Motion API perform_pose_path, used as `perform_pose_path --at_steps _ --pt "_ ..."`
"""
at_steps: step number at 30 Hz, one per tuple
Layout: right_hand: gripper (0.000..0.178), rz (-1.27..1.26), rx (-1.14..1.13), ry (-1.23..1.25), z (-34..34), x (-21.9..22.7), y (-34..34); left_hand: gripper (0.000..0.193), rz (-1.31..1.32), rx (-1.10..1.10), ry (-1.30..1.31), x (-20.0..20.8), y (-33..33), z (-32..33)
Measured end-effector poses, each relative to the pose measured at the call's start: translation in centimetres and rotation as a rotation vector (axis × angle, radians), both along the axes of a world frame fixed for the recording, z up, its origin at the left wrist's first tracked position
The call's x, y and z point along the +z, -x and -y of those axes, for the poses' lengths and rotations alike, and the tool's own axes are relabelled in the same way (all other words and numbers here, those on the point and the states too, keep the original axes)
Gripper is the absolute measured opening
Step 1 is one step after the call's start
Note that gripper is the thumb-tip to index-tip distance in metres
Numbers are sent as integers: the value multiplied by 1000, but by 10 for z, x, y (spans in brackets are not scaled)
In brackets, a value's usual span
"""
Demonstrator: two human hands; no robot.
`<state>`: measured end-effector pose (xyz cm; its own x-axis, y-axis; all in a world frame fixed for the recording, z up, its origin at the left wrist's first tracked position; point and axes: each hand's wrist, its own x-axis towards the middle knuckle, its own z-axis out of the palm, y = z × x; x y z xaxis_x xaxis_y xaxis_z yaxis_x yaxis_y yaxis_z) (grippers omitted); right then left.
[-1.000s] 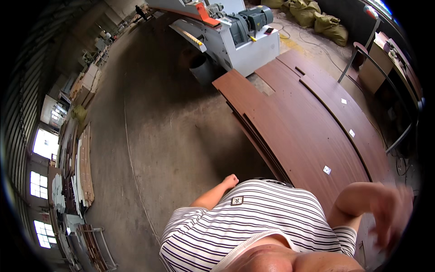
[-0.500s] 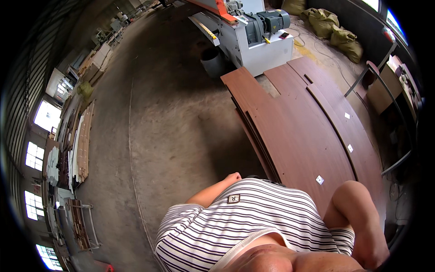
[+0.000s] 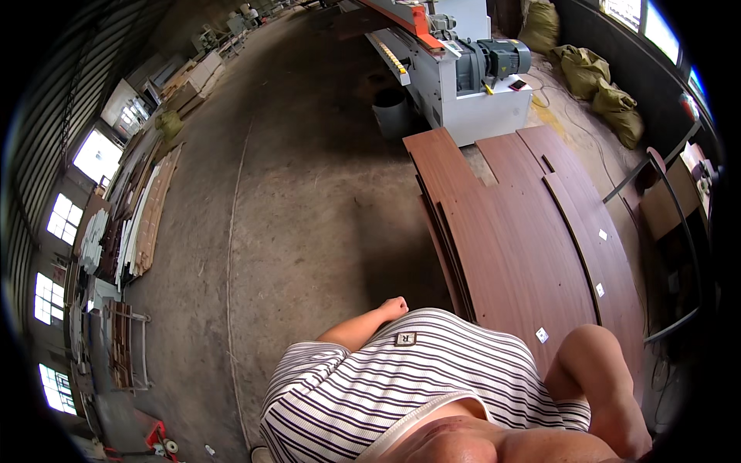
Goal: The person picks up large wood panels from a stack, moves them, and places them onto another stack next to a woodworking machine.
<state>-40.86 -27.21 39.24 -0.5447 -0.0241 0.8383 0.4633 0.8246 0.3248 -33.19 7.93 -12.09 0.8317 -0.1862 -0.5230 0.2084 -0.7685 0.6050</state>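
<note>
My left hand (image 3: 395, 307) is held in front of my striped shirt (image 3: 417, 370), above the concrete floor. Its fingers are curled closed, and whatever they may hold is hidden. On the right my bent arm (image 3: 593, 363) has its elbow raised beside the panels, and the forearm runs down to the lower edge, where the hand is out of sight. A stack of brown wood panels (image 3: 509, 239) lies ahead and to the right, with small white stickers on top. My left hand is apart from the stack's left edge.
A white machine (image 3: 494, 116) with a grey motor (image 3: 505, 58) stands beyond the panels, next to a dark bucket (image 3: 392, 112). Filled sacks (image 3: 583, 69) lie at the far right. Long boards (image 3: 154, 216) line the left side, and a red tool (image 3: 157, 436) sits at lower left.
The whole view has shifted, so the machine and panels appear farther right and lower. My left hand stays closed before my shirt, and the right arm stays bent.
</note>
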Motion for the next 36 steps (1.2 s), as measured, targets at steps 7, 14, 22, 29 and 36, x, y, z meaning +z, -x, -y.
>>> perform_pose_path --at_steps 7,14,22,29,36 --pt "19 136 -371 -72 -5 5 -7 23 -20 -30 28 -15 -5 15" --pt "32 359 -502 -445 -22 -5 -41 21 98 134 -26 -6 11 -3" --pt "21 221 -597 -900 -81 -2 -80 23 194 454 -30 -40 88 -38" --pt "15 175 -293 -802 -85 -17 -92 19 29 590 -145 -74 166 -62" --pt "21 146 -354 -718 -102 -17 -100 23 116 549 -42 -23 132 -35"
